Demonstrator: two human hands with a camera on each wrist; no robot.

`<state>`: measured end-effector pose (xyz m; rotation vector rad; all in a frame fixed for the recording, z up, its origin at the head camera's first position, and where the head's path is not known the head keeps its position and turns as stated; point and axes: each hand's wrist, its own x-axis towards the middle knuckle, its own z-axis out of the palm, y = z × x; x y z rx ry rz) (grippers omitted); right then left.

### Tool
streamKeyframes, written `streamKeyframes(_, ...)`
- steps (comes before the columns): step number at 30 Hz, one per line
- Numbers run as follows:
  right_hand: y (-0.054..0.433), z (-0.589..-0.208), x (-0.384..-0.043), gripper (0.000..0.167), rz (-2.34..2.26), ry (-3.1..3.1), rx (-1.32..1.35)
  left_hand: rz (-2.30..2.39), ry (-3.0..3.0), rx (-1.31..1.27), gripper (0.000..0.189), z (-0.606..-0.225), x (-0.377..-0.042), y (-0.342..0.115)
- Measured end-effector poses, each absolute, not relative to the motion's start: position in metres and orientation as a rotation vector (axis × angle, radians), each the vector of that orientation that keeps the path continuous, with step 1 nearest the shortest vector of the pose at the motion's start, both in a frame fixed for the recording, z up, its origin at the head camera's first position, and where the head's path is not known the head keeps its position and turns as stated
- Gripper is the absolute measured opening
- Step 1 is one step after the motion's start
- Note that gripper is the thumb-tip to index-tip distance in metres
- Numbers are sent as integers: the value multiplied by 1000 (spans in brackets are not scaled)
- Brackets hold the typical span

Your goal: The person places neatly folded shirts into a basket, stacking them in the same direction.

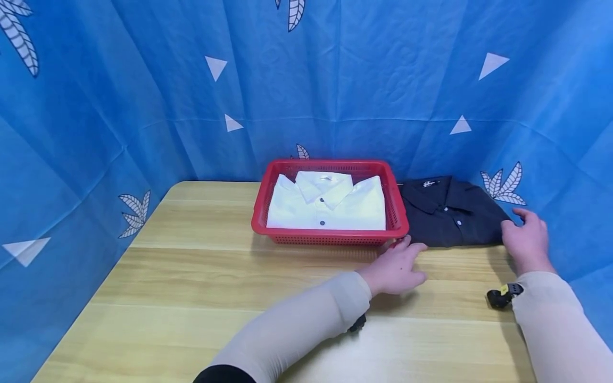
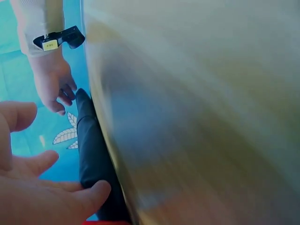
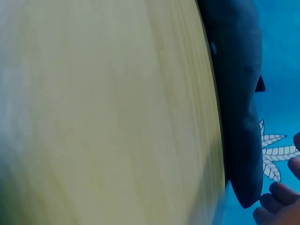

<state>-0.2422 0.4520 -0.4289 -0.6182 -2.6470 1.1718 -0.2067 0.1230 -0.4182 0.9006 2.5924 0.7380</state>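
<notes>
A folded black shirt (image 1: 433, 215) with white buttons lies on the table, its collar toward the back. Beside its left side stands a red plastic basket (image 1: 330, 234) with a folded white shirt (image 1: 306, 213) inside. My left hand (image 1: 395, 268) hovers near the basket's front right corner, fingers spread and holding nothing; the left wrist view shows this hand (image 2: 51, 187) in front of the black shirt's edge. At the black shirt's right end is my right hand (image 1: 527, 239), fingers loosely bent, fingertips right at the cloth. Those fingertips (image 3: 272, 201) show beside the shirt's corner in the right wrist view.
The wooden table (image 1: 201, 276) stretches toward the left and front. A blue patterned curtain (image 1: 335, 90) hangs behind the basket and along both sides. A small black camera (image 1: 503, 297) sits on the right wrist.
</notes>
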Motion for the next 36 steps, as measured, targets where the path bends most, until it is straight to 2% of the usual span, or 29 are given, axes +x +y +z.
streamKeyframes(13, 458, -430, -247, 70, 1159, -2712, -581, 1379, 2434, 319, 75, -421, -211, 144)
streamKeyframes(20, 458, -431, -253, 71, 1106, -2753, -562, 1587, 2389, 231, 81, -425, -215, 150)
streamKeyframes(27, 460, -433, -257, 74, 1116, -2814, -551, 1625, 2356, 103, 77, -427, -216, 153)
streamKeyframes(36, 468, -438, -254, 76, 1100, -2877, -522, 1644, 2336, 80, 75, -433, -217, 155)
